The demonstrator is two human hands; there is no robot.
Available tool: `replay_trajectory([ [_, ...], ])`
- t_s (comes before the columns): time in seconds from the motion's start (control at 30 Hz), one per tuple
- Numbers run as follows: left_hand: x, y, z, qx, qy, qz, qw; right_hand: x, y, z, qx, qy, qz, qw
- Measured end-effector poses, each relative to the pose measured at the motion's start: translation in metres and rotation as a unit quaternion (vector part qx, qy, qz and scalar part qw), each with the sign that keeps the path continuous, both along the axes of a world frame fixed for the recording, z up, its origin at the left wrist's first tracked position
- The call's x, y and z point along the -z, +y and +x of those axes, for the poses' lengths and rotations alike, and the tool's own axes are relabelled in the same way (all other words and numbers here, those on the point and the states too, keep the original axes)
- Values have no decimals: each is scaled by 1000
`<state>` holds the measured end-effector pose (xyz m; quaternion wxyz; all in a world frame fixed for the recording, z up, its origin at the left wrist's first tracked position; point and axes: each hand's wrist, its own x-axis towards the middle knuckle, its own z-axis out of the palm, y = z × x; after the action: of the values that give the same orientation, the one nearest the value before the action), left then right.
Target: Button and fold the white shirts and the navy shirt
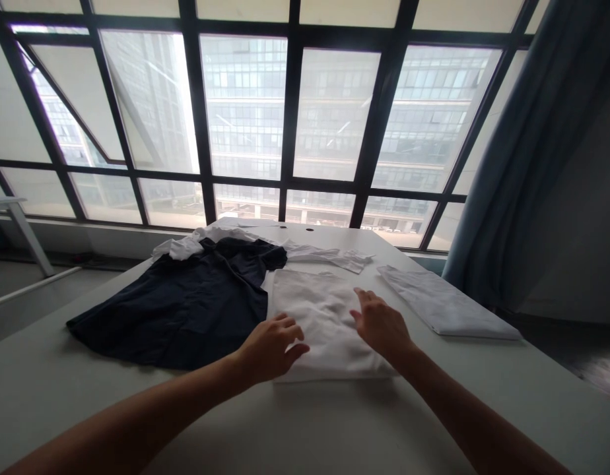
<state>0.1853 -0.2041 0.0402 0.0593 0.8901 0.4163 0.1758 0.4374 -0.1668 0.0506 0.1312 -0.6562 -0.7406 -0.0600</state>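
Note:
In front of me a white folded garment (325, 330) lies as a flat, slightly wrinkled rectangle on the white table (226, 422). My left hand (274, 346) is at its left edge, thumb and fingers apart, holding nothing. Over its right side is my right hand (381, 323), fingers spread; whether it touches the cloth I cannot tell. A dark navy garment (186, 303) is spread out to the left, close to the white one.
Another folded white garment (448, 303) rests near the table's right edge. Crumpled white cloth (181, 247) lies behind the navy garment, and a flat white piece (329, 254) farther back. Windows stand beyond the table, with a blue-grey curtain (523, 158) at the right.

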Motion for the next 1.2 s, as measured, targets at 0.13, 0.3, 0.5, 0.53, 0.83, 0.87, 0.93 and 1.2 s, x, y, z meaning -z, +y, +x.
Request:
replay_trajectory([
  [0.13, 17, 14, 4, 139, 24, 14, 990, 25, -4, -33, -164, 17, -29, 986],
  [0.3, 31, 21, 1, 99, 85, -84, 988, 48, 28, -9, -182, 12, -120, 976],
  [0.5, 25, 14, 0, 55, 113, -106, 986, 51, 67, 38, -9, 6, -156, 988],
  [0.53, 24, 14, 0, 46, 115, -105, 987, 51, 68, 41, 12, 6, -147, 989],
  [0.83, 16, 62, 17, -9, 138, -60, 989, 40, 34, -3, -109, 21, -37, 993],
  [0.87, 17, 71, 23, 4, 136, -54, 989, 39, 29, -9, -130, 22, -54, 990],
  [0.93, 21, 92, 33, 13, 130, -50, 990, 38, 22, -16, -151, 27, -89, 984],
  [1.2, 43, 169, 12, -146, 100, -105, 979, 35, 14, -17, -159, 37, -140, 977],
])
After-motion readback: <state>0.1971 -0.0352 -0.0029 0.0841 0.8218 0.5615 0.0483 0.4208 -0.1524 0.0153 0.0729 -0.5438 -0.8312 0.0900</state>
